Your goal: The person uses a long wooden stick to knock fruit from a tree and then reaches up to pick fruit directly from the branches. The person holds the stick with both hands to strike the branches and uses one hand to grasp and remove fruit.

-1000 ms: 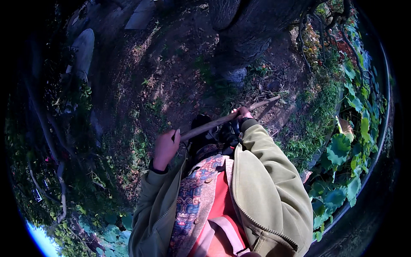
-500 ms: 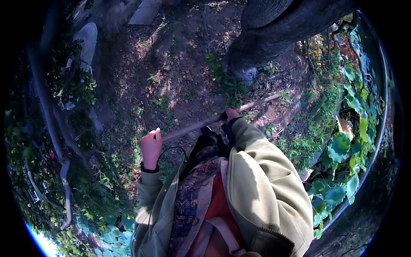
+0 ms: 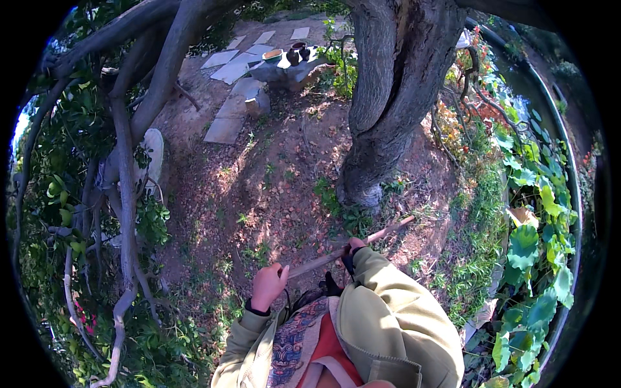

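I hold a long thin wooden stick [image 3: 381, 233] across my front with both hands. My left hand [image 3: 268, 284] is closed round its near end, at the lower middle of the view. My right hand [image 3: 354, 246] grips it further along, and the stick's far end points up and right toward the base of a thick tree trunk [image 3: 388, 116]. Both sleeves are olive green. The stick hangs above bare earth covered with dry leaves [image 3: 272, 187].
Flat stone slabs [image 3: 233, 116] lead to a low stone table [image 3: 288, 68] with a bowl and dark pots at the top. Bent branches [image 3: 126, 194] and shrubs crowd the left. Broad-leaved plants [image 3: 537, 246] and a curved edge run along the right.
The view has tilted up, so the trunk, slabs and stone table now show. My left hand has shifted right along the stick. Both hands still hold it.
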### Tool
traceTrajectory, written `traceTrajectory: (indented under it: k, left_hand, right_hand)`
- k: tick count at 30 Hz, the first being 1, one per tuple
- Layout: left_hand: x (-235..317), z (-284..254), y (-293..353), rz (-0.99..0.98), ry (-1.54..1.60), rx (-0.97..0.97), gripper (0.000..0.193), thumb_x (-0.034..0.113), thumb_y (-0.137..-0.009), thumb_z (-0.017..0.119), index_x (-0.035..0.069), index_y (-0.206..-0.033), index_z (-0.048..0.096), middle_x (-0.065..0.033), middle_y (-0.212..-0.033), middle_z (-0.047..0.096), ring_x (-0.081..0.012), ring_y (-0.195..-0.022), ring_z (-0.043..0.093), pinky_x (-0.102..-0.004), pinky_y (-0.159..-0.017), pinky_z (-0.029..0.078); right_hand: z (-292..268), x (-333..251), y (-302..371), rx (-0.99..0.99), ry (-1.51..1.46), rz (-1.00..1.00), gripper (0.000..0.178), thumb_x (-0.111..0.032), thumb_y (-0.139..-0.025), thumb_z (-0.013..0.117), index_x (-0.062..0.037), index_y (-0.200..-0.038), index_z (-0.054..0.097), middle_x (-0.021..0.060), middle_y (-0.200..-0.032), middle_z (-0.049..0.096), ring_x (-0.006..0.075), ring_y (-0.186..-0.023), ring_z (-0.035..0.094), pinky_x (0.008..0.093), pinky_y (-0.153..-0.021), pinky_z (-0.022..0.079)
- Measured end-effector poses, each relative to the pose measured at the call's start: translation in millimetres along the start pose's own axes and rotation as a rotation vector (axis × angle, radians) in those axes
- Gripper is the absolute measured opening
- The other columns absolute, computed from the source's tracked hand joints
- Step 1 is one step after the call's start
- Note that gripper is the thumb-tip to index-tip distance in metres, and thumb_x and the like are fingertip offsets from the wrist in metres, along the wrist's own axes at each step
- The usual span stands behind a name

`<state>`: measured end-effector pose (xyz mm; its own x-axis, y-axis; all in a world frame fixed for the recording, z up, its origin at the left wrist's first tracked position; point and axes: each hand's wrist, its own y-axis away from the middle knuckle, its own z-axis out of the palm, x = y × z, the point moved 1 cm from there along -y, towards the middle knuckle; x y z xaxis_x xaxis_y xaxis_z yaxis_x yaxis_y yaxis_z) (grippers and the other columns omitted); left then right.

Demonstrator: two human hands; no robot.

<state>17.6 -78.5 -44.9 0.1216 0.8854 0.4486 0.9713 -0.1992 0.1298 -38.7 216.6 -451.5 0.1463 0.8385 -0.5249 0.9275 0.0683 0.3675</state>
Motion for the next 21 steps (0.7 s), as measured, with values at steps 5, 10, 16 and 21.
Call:
traceTrajectory:
  k: [5, 10, 16, 21]
  left_hand:
    - [12.7, -0.7, -2.2, 0.087, 0.046, 0.029, 0.032, 0.034, -0.088, 0.061, 0.004, -0.075, 0.063, -0.0189, -0.065, 0.061, -0.0382, -0.064, 0.061, -0.0493, -0.059, 0.047]
    - [-2.1, -4.7, 7.8, -0.020, 0.034, 0.027, 0.031, 0.036, -0.088, 0.060, 0.006, -0.082, 0.067, -0.0156, -0.068, 0.064, -0.0359, -0.066, 0.063, -0.0448, -0.060, 0.050]
    - [8.6, 7.1, -42.8, -0.010, 0.076, 0.078, 0.032, 0.035, -0.089, 0.056, 0.006, -0.079, 0.063, -0.0163, -0.072, 0.064, -0.0363, -0.071, 0.064, -0.0486, -0.065, 0.050]
    - [-7.1, 3.9, -44.4, 0.039, -0.009, 0.311, 0.033, 0.031, -0.090, 0.054, 0.001, -0.079, 0.061, -0.0168, -0.080, 0.064, -0.0365, -0.075, 0.063, -0.0469, -0.069, 0.051]
  right_hand:
    - [-46.9, -6.3, 10.4, -0.020, -0.053, 0.164, 0.034, -0.015, -0.058, 0.074, -0.0041, -0.090, 0.070, 0.0205, -0.093, 0.067, 0.0341, -0.092, 0.066, 0.0415, -0.079, 0.053]
    - [-31.3, -13.1, -11.6, -0.188, -0.094, 0.043, 0.040, -0.019, -0.055, 0.074, -0.0094, -0.094, 0.072, 0.0181, -0.096, 0.068, 0.0328, -0.093, 0.066, 0.0409, -0.082, 0.053]
    - [-48.4, 53.3, -35.6, -0.129, -0.097, 0.117, 0.040, -0.021, -0.059, 0.074, -0.0149, -0.098, 0.073, 0.0156, -0.093, 0.069, 0.0267, -0.093, 0.067, 0.0369, -0.085, 0.052]
    - [-76.1, 12.7, -50.7, -0.223, -0.087, -0.105, 0.037, -0.011, -0.067, 0.065, -0.0085, -0.103, 0.072, 0.0161, -0.096, 0.071, 0.0261, -0.093, 0.069, 0.0359, -0.086, 0.052]
